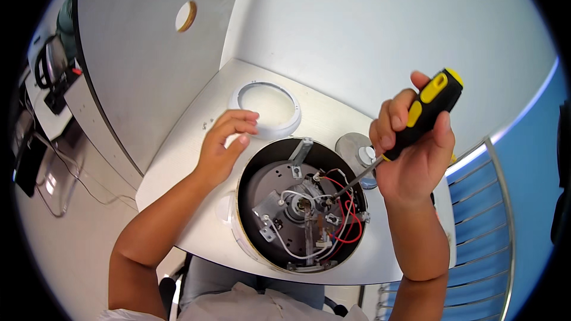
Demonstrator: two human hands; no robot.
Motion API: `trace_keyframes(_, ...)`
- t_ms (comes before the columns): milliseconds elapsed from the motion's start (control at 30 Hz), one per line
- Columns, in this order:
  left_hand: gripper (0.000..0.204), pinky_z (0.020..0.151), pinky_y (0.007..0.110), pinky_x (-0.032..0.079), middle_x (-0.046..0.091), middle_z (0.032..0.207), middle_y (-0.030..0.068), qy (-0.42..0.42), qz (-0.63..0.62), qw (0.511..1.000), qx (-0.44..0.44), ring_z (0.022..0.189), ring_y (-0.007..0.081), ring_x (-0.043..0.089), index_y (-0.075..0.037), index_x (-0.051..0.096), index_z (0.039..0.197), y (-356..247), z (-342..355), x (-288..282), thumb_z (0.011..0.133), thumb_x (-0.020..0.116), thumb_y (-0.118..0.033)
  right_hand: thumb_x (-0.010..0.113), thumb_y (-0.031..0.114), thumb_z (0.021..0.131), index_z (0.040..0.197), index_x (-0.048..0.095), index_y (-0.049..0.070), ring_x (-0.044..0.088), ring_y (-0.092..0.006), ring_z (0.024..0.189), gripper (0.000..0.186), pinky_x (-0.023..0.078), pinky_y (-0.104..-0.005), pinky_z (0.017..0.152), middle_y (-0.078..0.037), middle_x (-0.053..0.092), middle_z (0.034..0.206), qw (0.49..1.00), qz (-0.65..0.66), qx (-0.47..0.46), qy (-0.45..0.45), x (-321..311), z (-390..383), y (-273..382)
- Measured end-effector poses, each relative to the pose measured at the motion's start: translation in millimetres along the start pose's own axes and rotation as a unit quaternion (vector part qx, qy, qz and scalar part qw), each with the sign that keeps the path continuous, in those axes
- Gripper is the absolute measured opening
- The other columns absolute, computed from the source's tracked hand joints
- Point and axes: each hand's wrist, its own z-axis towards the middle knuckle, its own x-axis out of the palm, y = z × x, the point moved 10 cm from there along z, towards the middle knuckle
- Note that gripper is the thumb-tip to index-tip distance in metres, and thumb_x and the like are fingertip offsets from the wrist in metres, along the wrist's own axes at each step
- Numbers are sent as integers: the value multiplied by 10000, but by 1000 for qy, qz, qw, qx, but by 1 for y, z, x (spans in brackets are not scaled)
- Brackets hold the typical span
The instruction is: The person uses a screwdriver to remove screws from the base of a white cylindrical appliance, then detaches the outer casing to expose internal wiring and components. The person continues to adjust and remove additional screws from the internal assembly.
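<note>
A round appliance body [244, 241], possibly a rice cooker, sits open on the table, showing a grey metal base, a central round part and red and white wires. My right hand [413, 169] is closed around the black and yellow handle of a screwdriver [433, 104]. Its shaft slants down to the left, the tip among the parts right of the middle; whether it sits on a screw I cannot tell. Beside the far left rim, my left hand [217, 151] hovers with its fingers loosely bent and nothing in them. Behind that hand lies a white ring [291, 123].
A round lid with a white knob [366, 154] lies right of the body. Several small screws [207, 123] are left of the ring. The white table [190, 166] meets a grey partition [154, 71] and a white panel [369, 24]. Metal railing [502, 202] stands at right.
</note>
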Motion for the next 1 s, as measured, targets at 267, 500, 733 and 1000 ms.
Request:
trace_keyframes(267, 537, 961, 369, 335, 509, 1210, 97, 143, -78, 984, -76, 1151, 223, 453, -71, 509, 1216, 43, -22, 27, 924, 375, -500, 367, 407, 935, 1207, 439, 37, 418, -135, 564, 465, 355, -260, 478, -59, 461, 751, 1000, 24, 10, 14, -8, 19, -6)
trace_keyframes(500, 604, 928, 353, 350, 521, 1182, 90, 137, -57, 986, -76, 1104, 214, 471, -76, 508, 1217, 44, -20, 19, 892, 377, -568, 420, 430, 919, 1201, 438, 33, 414, -119, 527, 488, 335, -235, 441, -46, 455, 720, 986, -18, 149, 69, 16, 1, -83)
trace_keyframes(733, 592, 907, 341, 361, 537, 1158, 88, 129, -48, 988, -70, 1080, 209, 488, -72, 514, 1206, 44, -19, 17, 892, 387, -559, 437, 460, 904, 1208, 421, 31, 416, -108, 528, 525, 341, -218, 440, -41, 459, 723, 984, -46, 146, 94, 27, 1, -83)
trace_keyframes(1000, 563, 895, 324, 368, 543, 1152, 86, 125, -48, 989, -68, 1070, 203, 495, -69, 521, 1195, 41, -17, 15, 897, 408, -534, 488, 520, 857, 1217, 402, 42, 419, -91, 528, 604, 332, -220, 458, -26, 460, 719, 967, -139, 163, 139, 45, -7, -92)
